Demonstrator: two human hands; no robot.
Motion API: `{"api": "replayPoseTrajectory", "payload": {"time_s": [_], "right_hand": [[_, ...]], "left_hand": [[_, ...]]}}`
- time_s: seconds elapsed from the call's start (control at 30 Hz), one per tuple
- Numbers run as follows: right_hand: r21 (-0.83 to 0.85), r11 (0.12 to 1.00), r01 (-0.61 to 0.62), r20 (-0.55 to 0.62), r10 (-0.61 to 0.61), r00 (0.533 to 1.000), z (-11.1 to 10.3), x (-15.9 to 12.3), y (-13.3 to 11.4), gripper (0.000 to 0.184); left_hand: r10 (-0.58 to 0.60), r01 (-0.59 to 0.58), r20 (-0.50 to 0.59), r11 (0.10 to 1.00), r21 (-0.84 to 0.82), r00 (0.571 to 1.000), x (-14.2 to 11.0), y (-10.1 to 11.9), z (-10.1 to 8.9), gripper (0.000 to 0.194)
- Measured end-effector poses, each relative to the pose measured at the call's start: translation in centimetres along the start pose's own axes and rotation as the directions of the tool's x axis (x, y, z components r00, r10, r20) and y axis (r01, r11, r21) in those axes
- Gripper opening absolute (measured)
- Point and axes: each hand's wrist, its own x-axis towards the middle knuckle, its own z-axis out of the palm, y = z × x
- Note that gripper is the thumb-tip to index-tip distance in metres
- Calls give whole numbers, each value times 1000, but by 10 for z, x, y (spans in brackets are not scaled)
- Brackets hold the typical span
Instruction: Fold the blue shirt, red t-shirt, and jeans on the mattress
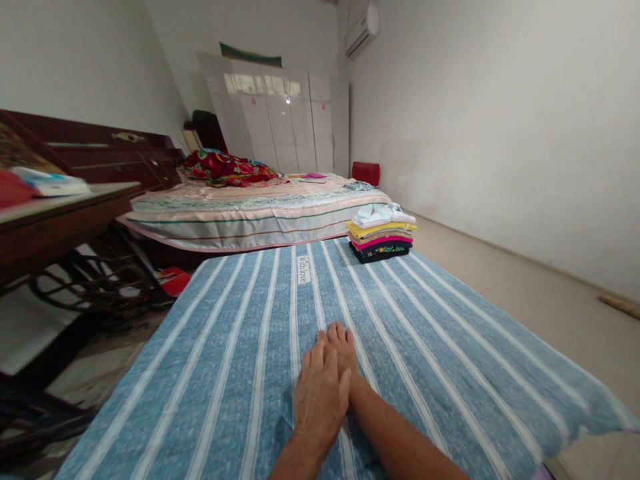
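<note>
Fingers (319,353) of the left hand: released, nothing gripped. Mostly straight, slightly bent, a bit apart, tips toward the top of the frame. Left hand (321,400) is lower centre, back up, thumb on its right side in the frame, lying across part of the right hand. Left forearm rises from the bottom edge, just left of the hand, fairly steep.

Right hand (344,348) sits slightly higher and to the right, back up, partly covered by the left. Its visible fingers are extended, close together, also aimed at the top; grip released as far as it shows. Right forearm runs in at a slant from the bottom edge, right of centre. How hard either hand presses: can't tell.

Both hands are over the blue-and-white striped cloth (235,373), which covers the table and fills the lower half of the frame. "With love" label (304,270) on it, above the hands.

Clothes stack (381,233): on the table's far edge, right of frame centre, well apart from the hands. Folded, top to bottom: whitish, yellow, tan, pink, black with print. Bed (250,227) behind, upper left of centre.
</note>
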Motion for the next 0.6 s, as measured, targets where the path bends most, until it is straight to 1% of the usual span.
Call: {"api": "replayPoseTrajectory", "payload": {"time_s": [0.07,0.13,0.23,0.3,0.37,0.47,0.53,0.6], "right_hand": [[0,1000,3,6,-3,1000,2,-1,1,40],[7,1000,17,-10,-17,1000,2,-2,1,43],[12,999,33,-49,-32,998,-1,-3,0,47],[10,999,30,-58,-30,998,-3,-4,-1,46],[8,1000,28,-44,-28,999,-4,-4,0,44],[-8,1000,28,-3,-28,1000,-3,-3,2,43],[-15,999,32,6,-32,999,-3,-3,2,45],[-13,999,33,0,-33,999,-5,-3,1,47]], "left_hand": [[-8,8,1,999,38,1000,3,-1,2,35],[16,-15,-15,997,75,1000,-1,1,5,36],[101,-95,-52,990,106,993,-14,7,7,38],[132,-128,-44,988,85,990,-17,8,5,35],[91,-90,-13,994,55,996,-14,5,1,33],[12,-14,37,999,45,999,-5,0,0,36],[14,-16,37,998,60,999,-5,0,2,34],[47,-46,-4,996,75,999,-10,4,6,30]]}}
